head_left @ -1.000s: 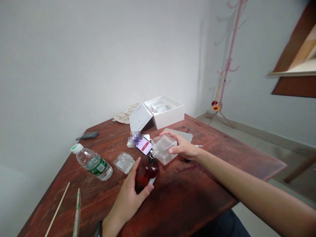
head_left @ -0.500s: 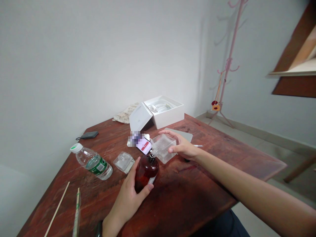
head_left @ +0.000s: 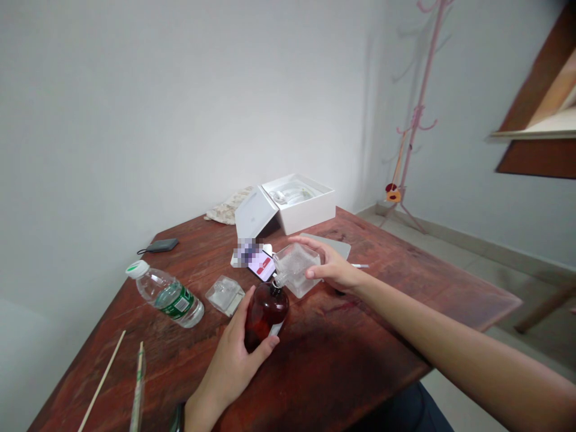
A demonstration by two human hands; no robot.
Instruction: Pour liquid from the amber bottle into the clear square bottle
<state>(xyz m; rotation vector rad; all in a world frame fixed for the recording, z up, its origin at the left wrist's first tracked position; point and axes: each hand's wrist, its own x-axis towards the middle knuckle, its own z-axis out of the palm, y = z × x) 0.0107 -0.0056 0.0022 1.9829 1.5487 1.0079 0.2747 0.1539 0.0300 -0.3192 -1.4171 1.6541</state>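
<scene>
My left hand (head_left: 243, 348) wraps round a dark amber bottle (head_left: 267, 309), which carries a pale label on its side. In my right hand (head_left: 330, 267) is a clear square glass bottle (head_left: 296, 269), tilted so its neck points down and left at the amber bottle's mouth. The two necks meet or nearly meet; whether liquid passes between them I cannot tell. Left of the amber bottle a second clear square glass bottle (head_left: 225, 294) rests on the table. Just behind the amber bottle lies a phone (head_left: 261, 265) with its screen lit.
A capped water bottle (head_left: 168, 297) stands at left on the wooden table (head_left: 351, 372). Near it lie a bare wooden stick (head_left: 102, 378) and wrapped chopsticks (head_left: 137, 384). Behind are an open white box (head_left: 308, 213), a dark grey pouch-like object (head_left: 162, 245) and a grey flat panel (head_left: 339, 247).
Both hands keep their grips on the bottles, with almost no movement. The whole view has shifted very slightly.
</scene>
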